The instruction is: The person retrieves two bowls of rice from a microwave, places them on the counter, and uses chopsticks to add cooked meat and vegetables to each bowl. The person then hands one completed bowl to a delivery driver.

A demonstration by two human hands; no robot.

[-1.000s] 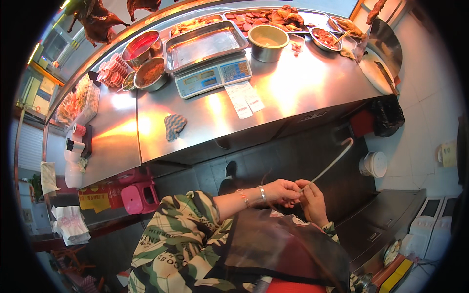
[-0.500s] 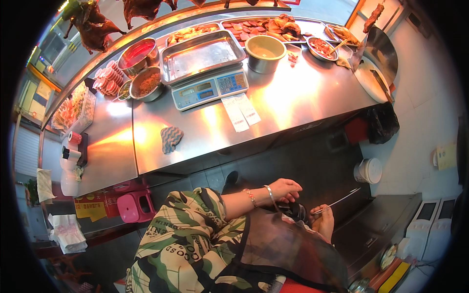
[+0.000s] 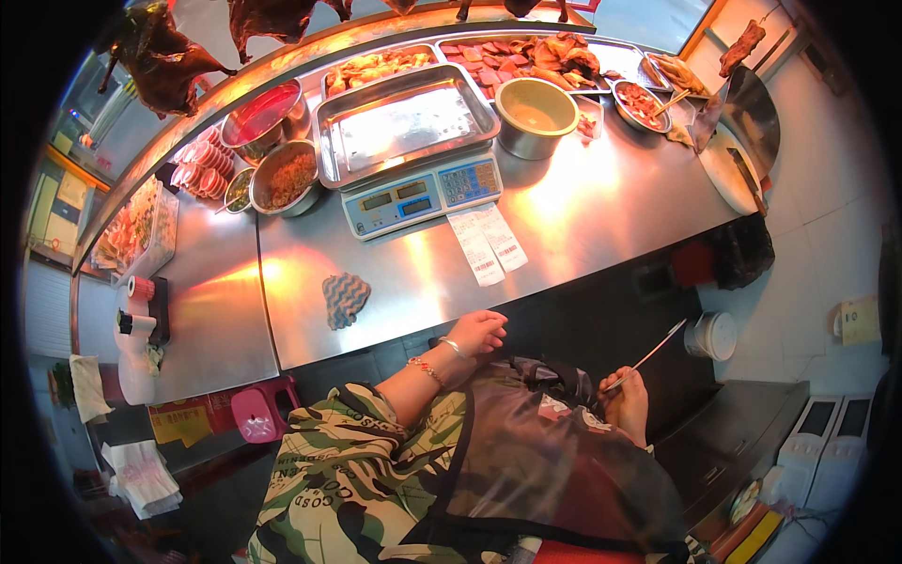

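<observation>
My left hand, with a silver bangle and a beaded bracelet at the wrist, is loosely curled just off the counter's front edge. Nothing shows between its fingers. Lower right, my right hand is closed around one end of a long, thin, pale rod, which slants up and away to the right. Whether it is a skewer or a blade seen edge-on, I cannot tell. On the steel counter nearest my left hand lie a wavy-striped cloth and two printed paper slips.
A digital scale carries a steel tray. Around it stand a round pot, a bowl of minced filling and trays of cut meat. Roast birds hang above. A pink stool and white bucket are below.
My left hand has moved forward and left, up to the counter's edge. The rod in my right hand now tilts more steeply upward. The counter appears closer.
</observation>
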